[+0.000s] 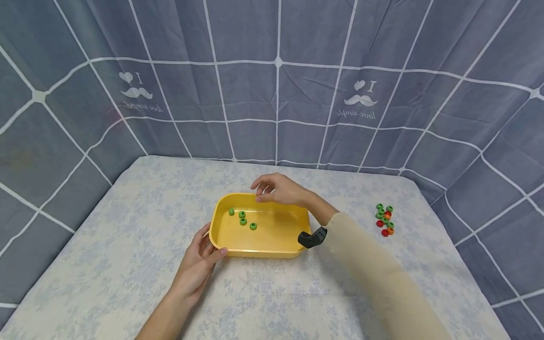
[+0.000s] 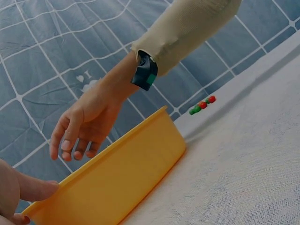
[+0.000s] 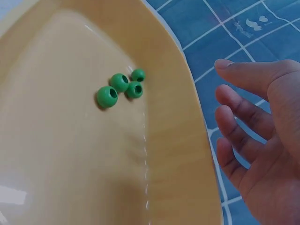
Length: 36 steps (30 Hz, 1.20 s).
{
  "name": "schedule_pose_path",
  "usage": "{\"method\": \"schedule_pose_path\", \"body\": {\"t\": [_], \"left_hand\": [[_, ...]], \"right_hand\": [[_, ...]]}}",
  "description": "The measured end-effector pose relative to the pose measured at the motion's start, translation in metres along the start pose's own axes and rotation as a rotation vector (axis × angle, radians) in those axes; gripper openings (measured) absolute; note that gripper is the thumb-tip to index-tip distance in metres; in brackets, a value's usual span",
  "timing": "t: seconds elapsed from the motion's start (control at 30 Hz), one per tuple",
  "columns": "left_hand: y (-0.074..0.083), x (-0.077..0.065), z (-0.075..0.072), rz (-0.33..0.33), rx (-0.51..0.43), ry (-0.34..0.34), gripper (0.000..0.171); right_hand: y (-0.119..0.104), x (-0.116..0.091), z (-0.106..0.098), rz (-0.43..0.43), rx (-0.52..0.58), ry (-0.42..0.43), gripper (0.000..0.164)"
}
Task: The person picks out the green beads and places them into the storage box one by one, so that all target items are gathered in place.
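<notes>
The left hand (image 1: pixel 195 267) grips the yellow tray (image 1: pixel 280 236) at its near left corner, thumb on the rim; the right hand (image 1: pixel 282 189), fingers loosely bent around nothing visible, hangs by the far rim. Four green beads (image 1: pixel 242 221) lie in the tray's left half, mixed beads (image 1: pixel 386 217) on the bench (image 1: pixel 127 245) rightward. A level tray should best keep round beads from rolling.

Beads (image 1: pixel 242 222) in tray (image 1: pixel 263 253), pile (image 1: pixel 379 215) rightward
</notes>
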State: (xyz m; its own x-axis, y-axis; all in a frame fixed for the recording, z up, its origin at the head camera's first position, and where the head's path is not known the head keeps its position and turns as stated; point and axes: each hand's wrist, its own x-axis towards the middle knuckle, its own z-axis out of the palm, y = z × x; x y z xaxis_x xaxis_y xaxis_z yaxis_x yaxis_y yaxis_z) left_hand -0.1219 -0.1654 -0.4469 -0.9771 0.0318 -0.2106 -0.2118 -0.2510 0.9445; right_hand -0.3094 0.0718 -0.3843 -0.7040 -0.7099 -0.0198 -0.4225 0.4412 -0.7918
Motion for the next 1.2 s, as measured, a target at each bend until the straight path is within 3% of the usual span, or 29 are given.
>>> {"method": "schedule_pose_path", "body": {"t": [1.2], "left_hand": [[0.001,-0.002,0.001,-0.01,0.011,0.006,0.092]], "right_hand": [[0.038,-0.076,-0.047,0.103,-0.019,0.085,0.033]]}}
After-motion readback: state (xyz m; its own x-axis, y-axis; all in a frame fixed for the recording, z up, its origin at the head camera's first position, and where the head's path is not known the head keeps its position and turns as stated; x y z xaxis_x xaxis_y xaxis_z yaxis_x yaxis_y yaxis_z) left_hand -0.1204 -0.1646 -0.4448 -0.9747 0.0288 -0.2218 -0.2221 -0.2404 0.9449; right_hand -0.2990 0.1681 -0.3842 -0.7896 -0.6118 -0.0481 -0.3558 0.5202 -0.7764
